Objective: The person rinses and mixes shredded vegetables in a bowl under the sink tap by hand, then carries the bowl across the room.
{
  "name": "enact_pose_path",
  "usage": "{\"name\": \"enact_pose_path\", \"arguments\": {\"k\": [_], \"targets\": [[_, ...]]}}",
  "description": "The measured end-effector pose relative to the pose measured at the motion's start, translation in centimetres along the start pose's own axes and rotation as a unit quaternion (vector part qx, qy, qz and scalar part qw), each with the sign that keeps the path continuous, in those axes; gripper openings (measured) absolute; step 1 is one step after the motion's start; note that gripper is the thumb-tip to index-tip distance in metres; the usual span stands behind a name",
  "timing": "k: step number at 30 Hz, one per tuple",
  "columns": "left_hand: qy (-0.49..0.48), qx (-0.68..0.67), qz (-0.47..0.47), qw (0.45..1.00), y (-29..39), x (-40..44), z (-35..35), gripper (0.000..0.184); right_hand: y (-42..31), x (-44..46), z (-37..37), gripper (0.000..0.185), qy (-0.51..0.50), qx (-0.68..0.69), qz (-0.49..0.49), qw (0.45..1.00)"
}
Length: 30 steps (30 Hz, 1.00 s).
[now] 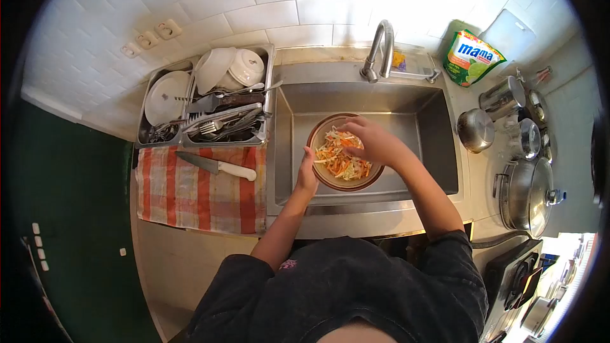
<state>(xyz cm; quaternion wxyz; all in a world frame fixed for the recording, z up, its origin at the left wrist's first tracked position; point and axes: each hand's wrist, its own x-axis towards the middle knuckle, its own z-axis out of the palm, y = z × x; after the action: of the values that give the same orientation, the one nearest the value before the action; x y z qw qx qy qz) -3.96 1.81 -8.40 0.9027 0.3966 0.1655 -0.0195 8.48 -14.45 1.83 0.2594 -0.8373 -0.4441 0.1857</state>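
Over the sink (422,146), my left hand (307,176) grips a brown-rimmed bowl (342,187) at its side while my right hand (373,143) reaches over the shredded vegetables (338,164) inside; whether that grip has closed on any, I cannot tell.

Left bare arm (281,228) is extending forward from a faded black short sleeve (230,276); the bare left hand (307,176) is sitting thumb-side up, thumb pointing forward, other fingers mostly hidden. Right bare arm (427,187) is angling inward, elbow flaring out. Bare right hand (373,141) is facing palm down, farther forward than the left, fingers curving, thumb standing apart.
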Motion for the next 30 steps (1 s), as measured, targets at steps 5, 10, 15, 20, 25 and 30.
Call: {"name": "enact_pose_path", "arguments": {"k": [5,10,15,20,25,30], "targets": [[0.017,-0.004,0.013,1.0,0.7,0.0,0.0,0.073,-2.9,-0.7,3.2,0.064,0.07,-0.129,-0.047,0.988],[0.005,-0.028,0.017,0.999,0.5,0.4,-0.4,0.071,-2.5,0.1,4.8,0.049,0.041,-0.073,-0.018,0.996],[0.017,-0.024,-0.006,1.0,0.6,-0.5,0.7,0.065,-1.4,0.6,2.5,0.035,-0.003,0.11,-0.011,0.994],[0.013,-0.024,-0.009,1.0,0.3,-0.4,0.4,0.065,-1.7,0.2,0.7,0.032,0.067,0.142,-0.012,0.988],[0.001,-0.022,-0.008,1.0,-0.1,-0.2,0.0,0.065,-2.2,-0.8,-0.3,0.041,0.021,0.032,-0.024,0.999],[-0.014,-0.022,0.005,1.0,-0.1,0.2,-0.2,0.066,-3.3,-0.5,2.3,0.064,-0.017,-0.099,0.005,0.995]]}}
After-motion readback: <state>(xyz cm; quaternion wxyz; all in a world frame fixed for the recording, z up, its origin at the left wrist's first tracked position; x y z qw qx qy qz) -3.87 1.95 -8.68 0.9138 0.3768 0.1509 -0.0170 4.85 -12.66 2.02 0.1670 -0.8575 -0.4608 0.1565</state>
